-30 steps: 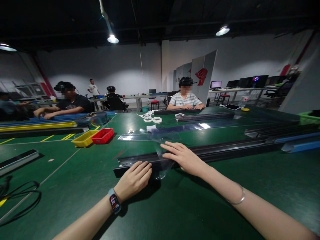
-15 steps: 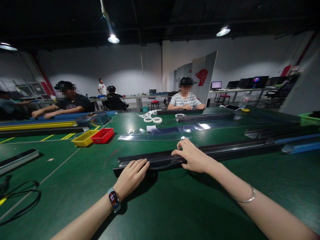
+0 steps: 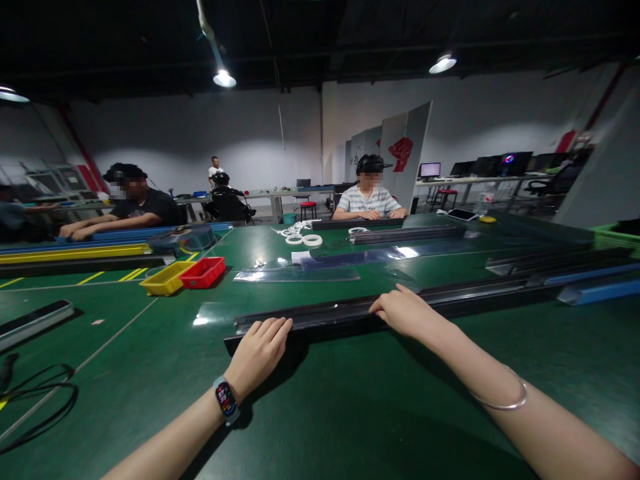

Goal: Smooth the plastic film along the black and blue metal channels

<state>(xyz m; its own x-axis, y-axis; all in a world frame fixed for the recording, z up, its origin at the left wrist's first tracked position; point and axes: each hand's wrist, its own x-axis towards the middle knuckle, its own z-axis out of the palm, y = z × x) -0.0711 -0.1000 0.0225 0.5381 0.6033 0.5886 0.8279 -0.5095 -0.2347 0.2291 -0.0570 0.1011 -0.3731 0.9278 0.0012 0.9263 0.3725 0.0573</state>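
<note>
A long black channel profile (image 3: 320,320) lies across the green table in front of me. My left hand (image 3: 263,347) is wrapped over its near side by the left end, the fingers together on top. At that end, a clear plastic strip (image 3: 213,313) sticks out beyond the profile. My right hand (image 3: 407,312) bends over the profile further right, fingertips pinched down at its groove. A faint clear edge shows just behind this hand, seemingly of the same strip. What lies under the right fingertips is mostly hidden.
Beyond the profile lie clear sheets (image 3: 295,275) and white tape rolls (image 3: 313,240). A yellow bin (image 3: 167,280) and a red bin (image 3: 204,272) stand left. Blue profiles (image 3: 600,290) lie right, a black cable (image 3: 45,400) at left. Co-workers sit across and at far left.
My right hand has moved right and closed down onto the profile. The clear strip now sticks out past the left end. My left hand has stayed nearly in place.
</note>
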